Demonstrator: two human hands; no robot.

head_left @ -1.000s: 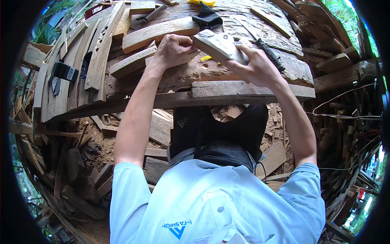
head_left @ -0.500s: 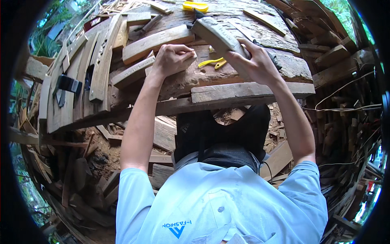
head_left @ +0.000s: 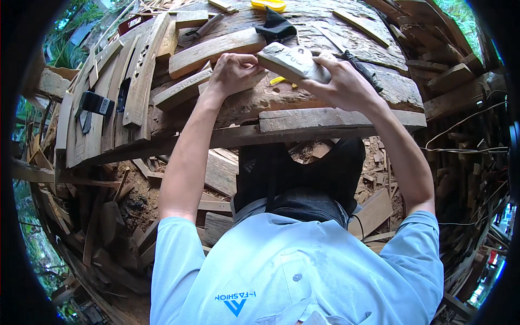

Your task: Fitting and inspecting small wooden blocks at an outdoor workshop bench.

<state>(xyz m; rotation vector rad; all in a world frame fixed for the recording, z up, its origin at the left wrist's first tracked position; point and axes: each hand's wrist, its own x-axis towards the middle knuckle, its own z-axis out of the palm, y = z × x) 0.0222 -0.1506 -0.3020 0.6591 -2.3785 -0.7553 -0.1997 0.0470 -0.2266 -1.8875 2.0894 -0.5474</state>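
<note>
My right hand grips a pale wooden block with dark handwritten marks on its top face. The block is held above the workbench, its left end close to my left hand. My left hand is closed in a pinch at the block's left; whatever lies between its fingertips is too small to make out. Beneath that hand a short piece of wood shows in part. A yellow plastic thing lies under the block, mostly hidden by it.
The heavy plank bench carries several loose boards at left. Further back are a black cloth, a yellow tray and a long tool with a black-wrapped handle. A small black device sits far left.
My right hand has turned and lowered the block, so its left end has come down near my left hand and it covers more of the yellow thing. My left hand keeps its pinch.
</note>
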